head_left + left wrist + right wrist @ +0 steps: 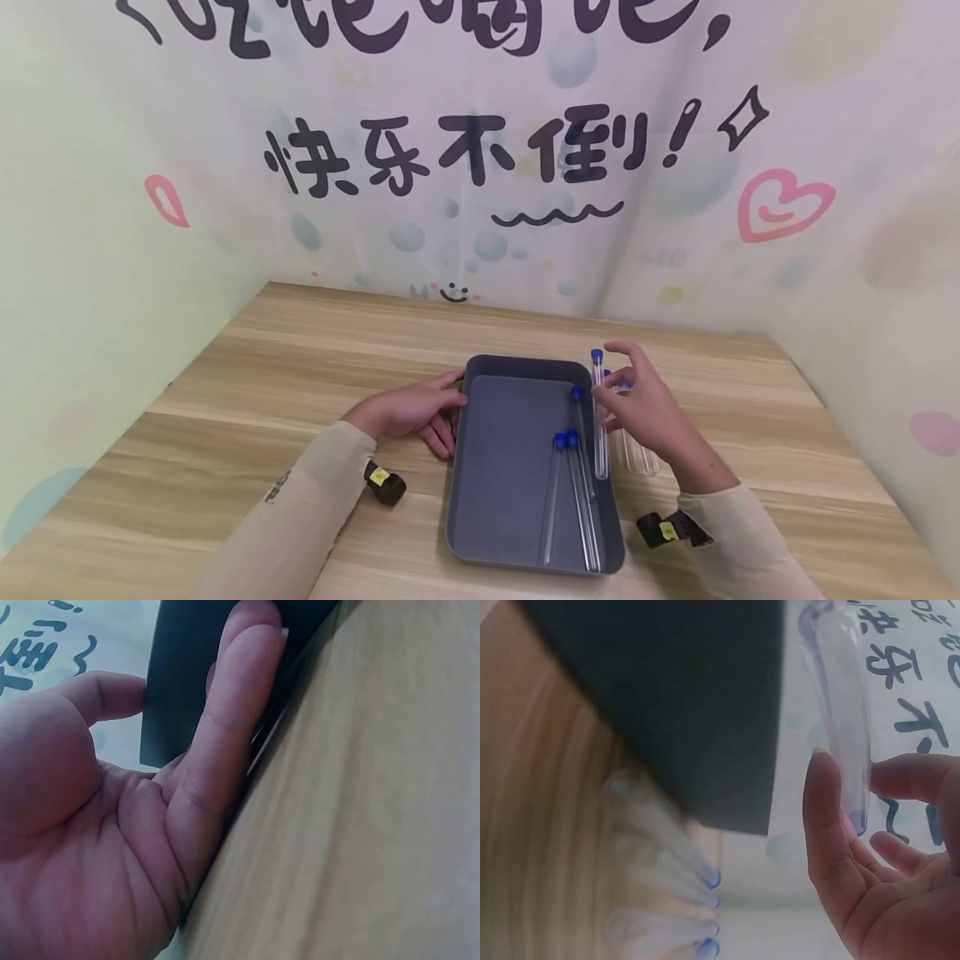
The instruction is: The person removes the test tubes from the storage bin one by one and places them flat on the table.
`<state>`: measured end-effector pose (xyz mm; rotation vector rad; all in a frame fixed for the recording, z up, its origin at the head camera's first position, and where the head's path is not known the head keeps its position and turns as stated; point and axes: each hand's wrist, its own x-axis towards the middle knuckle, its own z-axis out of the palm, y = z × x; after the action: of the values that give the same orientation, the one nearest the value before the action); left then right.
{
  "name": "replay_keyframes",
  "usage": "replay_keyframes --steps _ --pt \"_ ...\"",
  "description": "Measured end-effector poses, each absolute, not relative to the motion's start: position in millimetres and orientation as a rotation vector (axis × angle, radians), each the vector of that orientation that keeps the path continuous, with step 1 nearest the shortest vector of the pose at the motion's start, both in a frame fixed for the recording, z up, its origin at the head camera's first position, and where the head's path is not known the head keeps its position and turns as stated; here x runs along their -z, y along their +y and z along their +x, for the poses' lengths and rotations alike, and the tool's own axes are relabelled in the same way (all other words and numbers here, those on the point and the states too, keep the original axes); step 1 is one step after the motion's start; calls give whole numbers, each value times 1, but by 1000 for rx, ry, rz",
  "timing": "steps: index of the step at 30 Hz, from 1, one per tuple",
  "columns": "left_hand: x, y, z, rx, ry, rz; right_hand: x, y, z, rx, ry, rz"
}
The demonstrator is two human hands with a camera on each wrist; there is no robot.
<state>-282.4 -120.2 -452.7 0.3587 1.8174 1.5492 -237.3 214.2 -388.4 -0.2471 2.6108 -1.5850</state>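
In the head view, a grey tray (pixel 502 483) lies on the table with three clear test tubes (pixel 551 508) with blue caps along its right side. My left hand (pixel 416 410) holds the tray's left wall, thumb at the rim. The left wrist view shows the fingers (pixel 225 720) along the outer wall, close to the tabletop. Between thumb and fingers, my right hand (pixel 637 404) pinches another blue-capped test tube (pixel 599 425) near its capped end. That tube is upright over the tray's right edge, cap uppermost.
Several more blue-capped tubes (pixel 639 454) lie on the wooden table (pixel 750 433) just right of the tray, partly hidden behind the right hand. A printed cloth (pixel 465 242) hangs along the table's back edge. Each wrist wears a black strap with a small camera (pixel 386 485).
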Motion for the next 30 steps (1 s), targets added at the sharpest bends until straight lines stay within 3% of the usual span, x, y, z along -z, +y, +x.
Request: replay_keyframes --steps 30 --pt "451 -121 -282 -1540 1819 351 404 255 -246 1444 2682 -129"
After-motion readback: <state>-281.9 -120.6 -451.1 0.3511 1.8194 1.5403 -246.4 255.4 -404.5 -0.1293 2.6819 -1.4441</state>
